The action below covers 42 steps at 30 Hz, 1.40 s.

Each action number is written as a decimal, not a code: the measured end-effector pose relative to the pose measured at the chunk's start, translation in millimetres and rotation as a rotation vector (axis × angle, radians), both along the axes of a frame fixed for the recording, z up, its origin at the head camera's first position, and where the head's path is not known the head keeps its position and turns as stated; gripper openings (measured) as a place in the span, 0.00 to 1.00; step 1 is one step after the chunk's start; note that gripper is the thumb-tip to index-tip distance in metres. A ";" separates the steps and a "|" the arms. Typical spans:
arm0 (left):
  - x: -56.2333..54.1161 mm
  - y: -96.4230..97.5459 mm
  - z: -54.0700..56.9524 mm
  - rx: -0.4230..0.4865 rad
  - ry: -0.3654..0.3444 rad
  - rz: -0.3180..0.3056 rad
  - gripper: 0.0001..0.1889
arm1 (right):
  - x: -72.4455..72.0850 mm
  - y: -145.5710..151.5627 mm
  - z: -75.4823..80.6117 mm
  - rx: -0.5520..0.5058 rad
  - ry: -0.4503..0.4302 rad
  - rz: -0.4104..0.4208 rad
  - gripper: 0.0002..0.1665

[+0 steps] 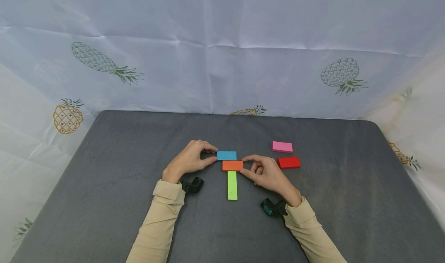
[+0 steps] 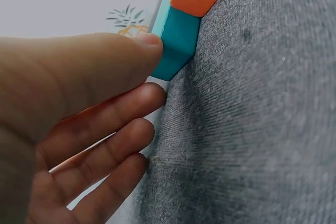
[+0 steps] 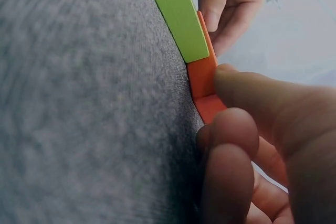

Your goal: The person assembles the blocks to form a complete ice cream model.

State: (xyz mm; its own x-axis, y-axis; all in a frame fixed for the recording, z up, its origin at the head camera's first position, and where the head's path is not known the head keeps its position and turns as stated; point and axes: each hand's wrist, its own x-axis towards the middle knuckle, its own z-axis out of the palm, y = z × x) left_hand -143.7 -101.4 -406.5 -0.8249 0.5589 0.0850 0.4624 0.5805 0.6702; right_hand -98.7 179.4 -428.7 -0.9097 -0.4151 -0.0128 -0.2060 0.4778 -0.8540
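On the grey table a blue block (image 1: 226, 155) lies just behind an orange block (image 1: 232, 165), shifted slightly left of it. A light green block (image 1: 232, 185) runs toward the person from the orange block's near side, forming a T. My left hand (image 1: 192, 158) pinches the blue block's left end between thumb (image 2: 149, 40) and index finger; its other fingers are spread loosely below. At the orange block's right end, my right hand (image 1: 265, 174) pinches it with thumb and index finger, the other fingers curled in. The blue block is out of sight in the right wrist view.
A pink block (image 1: 282, 146) lies at the back right. Nearer, a red block (image 1: 289, 162) lies just beyond my right hand. A white curtain (image 1: 222, 77) printed with pineapples hangs behind the table. Black wrist devices (image 1: 192, 185) sit under both sleeves' cuffs.
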 end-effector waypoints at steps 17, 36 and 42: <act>0.7 7.9 -1.5 -0.010 0.018 -0.008 0.14 | -0.3 -1.5 0.4 0.015 0.007 -0.006 0.21; 1.7 13.7 -1.3 -0.013 0.022 -0.016 0.14 | -0.8 -1.9 0.3 0.032 0.001 -0.027 0.22; 2.6 14.1 -1.5 -0.016 0.028 -0.017 0.14 | 0.1 -2.3 1.1 0.036 0.010 -0.034 0.22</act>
State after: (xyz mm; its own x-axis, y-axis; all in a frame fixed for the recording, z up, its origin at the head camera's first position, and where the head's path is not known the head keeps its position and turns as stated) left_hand -141.1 -87.4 -408.0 -0.8126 0.5743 0.0993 0.4910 0.5828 0.6476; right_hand -98.6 177.1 -427.7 -0.9234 -0.3834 -0.0179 -0.1977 0.5151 -0.8340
